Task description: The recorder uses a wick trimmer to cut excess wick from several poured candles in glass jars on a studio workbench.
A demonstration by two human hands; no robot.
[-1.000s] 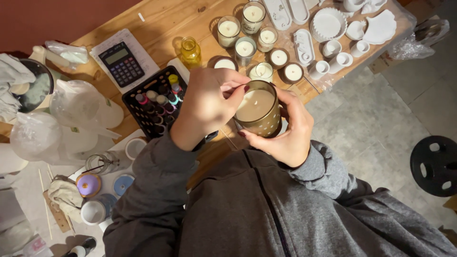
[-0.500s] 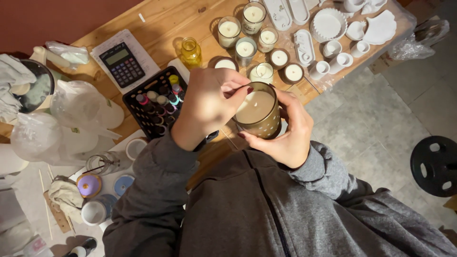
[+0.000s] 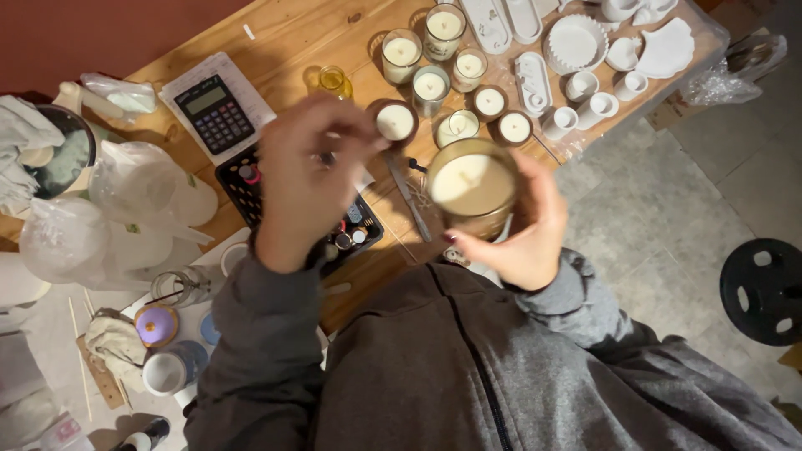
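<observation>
Two hands are raised over the wooden table [image 3: 292, 33] as I watch. My right hand [image 3: 518, 230] wraps closed around a brown glass jar of cream-coloured wax [image 3: 473, 188], holding it upright above the table's near edge. My left hand [image 3: 305, 179] hovers just left of that jar, fingers curled together; it is blurred, so I cannot tell what, if anything, it pinches. Under the left hand sits a black tray of small bottles [image 3: 251, 188]. Beyond the jar stands a cluster of smaller glass candles [image 3: 430, 83], and left of those a grey calculator [image 3: 217, 113].
</observation>
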